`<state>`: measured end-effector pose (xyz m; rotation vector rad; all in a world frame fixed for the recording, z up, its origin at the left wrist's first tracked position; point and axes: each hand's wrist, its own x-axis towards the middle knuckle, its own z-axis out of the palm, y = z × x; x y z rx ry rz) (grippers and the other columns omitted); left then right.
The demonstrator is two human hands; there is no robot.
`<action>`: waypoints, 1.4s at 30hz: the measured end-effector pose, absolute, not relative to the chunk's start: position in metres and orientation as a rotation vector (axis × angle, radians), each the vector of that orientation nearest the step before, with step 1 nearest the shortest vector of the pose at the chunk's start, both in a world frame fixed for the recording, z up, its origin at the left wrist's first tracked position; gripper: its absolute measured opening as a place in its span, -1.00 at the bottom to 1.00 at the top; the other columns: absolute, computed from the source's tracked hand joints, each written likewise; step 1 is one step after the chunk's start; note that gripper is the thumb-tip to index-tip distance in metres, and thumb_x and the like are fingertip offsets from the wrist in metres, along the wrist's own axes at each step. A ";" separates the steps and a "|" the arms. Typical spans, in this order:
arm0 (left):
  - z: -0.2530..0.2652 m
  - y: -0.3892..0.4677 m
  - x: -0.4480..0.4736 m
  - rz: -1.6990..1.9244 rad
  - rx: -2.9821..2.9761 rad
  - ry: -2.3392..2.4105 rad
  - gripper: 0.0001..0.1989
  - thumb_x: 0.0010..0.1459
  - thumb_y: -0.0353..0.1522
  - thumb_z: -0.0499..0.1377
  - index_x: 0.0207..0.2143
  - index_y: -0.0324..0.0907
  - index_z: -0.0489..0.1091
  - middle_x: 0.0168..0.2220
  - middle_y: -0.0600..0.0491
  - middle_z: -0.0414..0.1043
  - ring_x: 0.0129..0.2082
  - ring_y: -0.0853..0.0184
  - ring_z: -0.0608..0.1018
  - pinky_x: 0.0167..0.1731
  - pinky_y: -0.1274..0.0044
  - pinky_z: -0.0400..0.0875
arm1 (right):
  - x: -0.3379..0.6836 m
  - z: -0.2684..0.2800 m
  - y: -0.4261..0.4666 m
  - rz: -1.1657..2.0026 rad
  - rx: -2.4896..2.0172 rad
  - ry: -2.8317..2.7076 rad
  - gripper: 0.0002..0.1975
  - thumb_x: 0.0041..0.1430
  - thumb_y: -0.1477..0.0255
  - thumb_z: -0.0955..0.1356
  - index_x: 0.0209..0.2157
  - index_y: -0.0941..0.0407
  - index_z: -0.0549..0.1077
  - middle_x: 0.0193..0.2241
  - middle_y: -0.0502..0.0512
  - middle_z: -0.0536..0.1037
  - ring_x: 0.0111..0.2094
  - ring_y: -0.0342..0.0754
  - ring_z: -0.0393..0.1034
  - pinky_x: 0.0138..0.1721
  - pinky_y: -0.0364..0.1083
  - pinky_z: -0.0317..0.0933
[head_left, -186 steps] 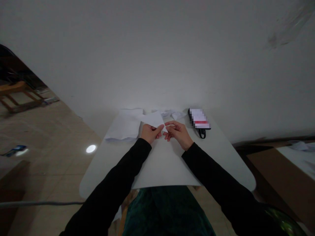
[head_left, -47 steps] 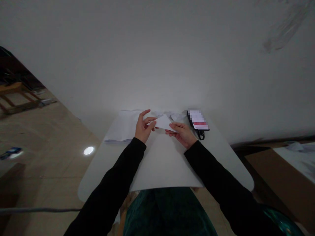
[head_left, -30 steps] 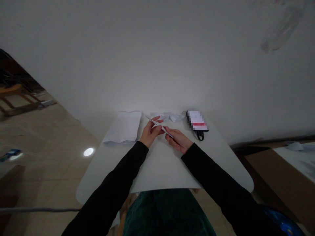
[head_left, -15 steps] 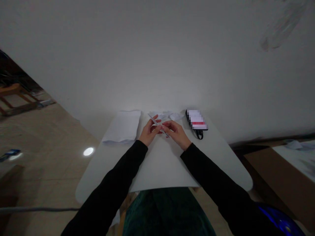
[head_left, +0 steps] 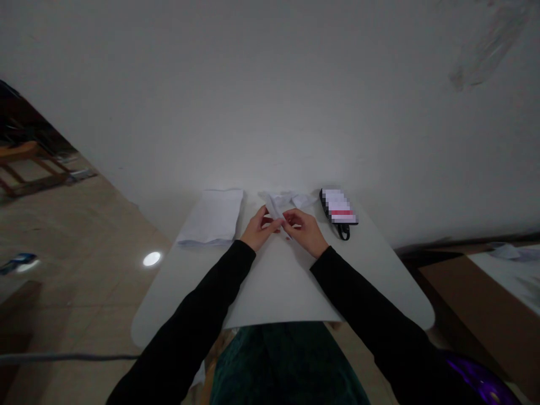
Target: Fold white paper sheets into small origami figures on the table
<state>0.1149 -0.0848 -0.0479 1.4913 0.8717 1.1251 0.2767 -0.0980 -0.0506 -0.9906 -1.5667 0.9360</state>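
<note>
Between my two hands is a small folded piece of white paper (head_left: pixel 274 207), tilted and raised above the table. My left hand (head_left: pixel 258 229) pinches it from the left, thumb on the near side. From the right, my right hand (head_left: pixel 304 229) grips its lower end with thumb and fingertips, close beside the left thumb. Just behind the hands lie white paper pieces (head_left: pixel 301 199), partly hidden by the held one. A stack of white paper sheets (head_left: pixel 213 216) rests left of my left hand.
The white table (head_left: pixel 282 298) stands against a pale wall (head_left: pixel 270 101). A phone (head_left: pixel 338 207) with a black strap lies at the right. On the floor are a cable (head_left: pixel 67 358) at the left and a cardboard box (head_left: pixel 476 304) at the right; a wooden stool (head_left: pixel 25 154) stands far left.
The folded paper has turned, from nearly edge-on to showing more of its broad face. My left fingers have drawn in behind it. Both hands stay in nearly the same place.
</note>
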 end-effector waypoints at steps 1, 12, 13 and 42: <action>-0.048 -0.086 0.116 1.114 1.536 0.893 -0.42 -0.01 -0.20 0.30 0.06 -0.12 0.28 -0.03 -0.07 0.38 -0.25 0.33 0.50 -0.36 0.54 0.49 | 0.276 -0.051 -0.099 0.893 -1.014 -1.589 -0.80 0.04 0.30 0.38 -0.28 0.09 0.44 -0.44 -0.02 0.46 -0.46 -0.13 0.35 -0.49 -0.17 0.20; -0.057 -0.093 0.123 1.061 1.719 0.991 -0.40 0.00 -0.23 0.28 0.11 -0.16 0.30 -0.05 -0.10 0.39 -0.33 0.38 0.46 -0.44 0.58 0.42 | 0.272 -0.063 -0.102 0.539 -1.191 -1.698 -0.92 0.00 0.46 0.33 -0.53 0.13 0.37 -0.62 -0.08 0.34 -0.55 -0.15 0.17 -0.49 -0.16 0.01; -0.057 -0.093 0.123 1.068 1.723 1.007 -0.40 -0.01 -0.22 0.28 0.10 -0.17 0.31 -0.05 -0.11 0.38 -0.33 0.38 0.46 -0.44 0.58 0.43 | 0.272 -0.062 -0.102 0.530 -1.198 -1.684 -0.94 0.00 0.46 0.33 -0.52 0.14 0.38 -0.62 -0.07 0.35 -0.55 -0.15 0.17 -0.49 -0.16 0.02; -0.041 -0.086 0.116 1.375 1.044 0.877 -0.66 -0.08 -0.29 0.28 -0.43 -0.14 0.11 -0.44 0.20 0.36 -0.53 0.49 0.45 -0.44 0.52 0.45 | 0.276 -0.040 -0.102 1.099 -0.737 -1.274 -0.78 -0.03 0.43 0.42 -0.27 0.04 0.59 -0.22 0.04 0.46 -0.35 -0.12 0.41 -0.46 -0.09 0.48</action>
